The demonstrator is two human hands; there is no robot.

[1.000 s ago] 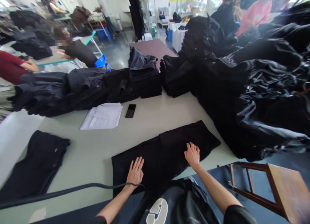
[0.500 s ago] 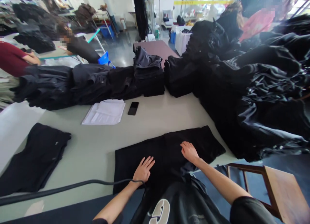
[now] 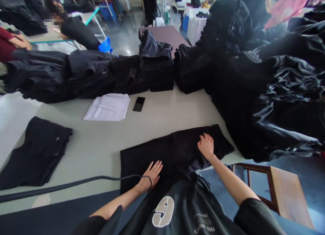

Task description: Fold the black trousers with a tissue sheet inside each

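Note:
A pair of black trousers (image 3: 177, 145) lies spread sideways across the near edge of the table, in front of my body. My left hand (image 3: 152, 174) rests flat on the left part of the cloth, fingers stretched out. Farther right, my right hand (image 3: 206, 145) lies on the trousers, its fingers slightly bent and a little apart, with no cloth visibly gripped. A thin black cord (image 3: 101, 178) runs from the left edge and passes over my left hand. Part of the trousers is hidden under my hands and shirt.
Folded dark garments (image 3: 88, 72) line the table's far side. A large black clothing heap (image 3: 236, 92) fills the right. White papers (image 3: 108, 107), a phone (image 3: 139, 104) and another folded black garment (image 3: 38, 152) lie on the table (image 3: 96, 143). A wooden stool (image 3: 286, 191) stands right; co-workers sit far left.
My right hand has slid right and away from me over the trousers, and its fingers have spread. My left hand stays on the cloth. The view has tilted down slightly.

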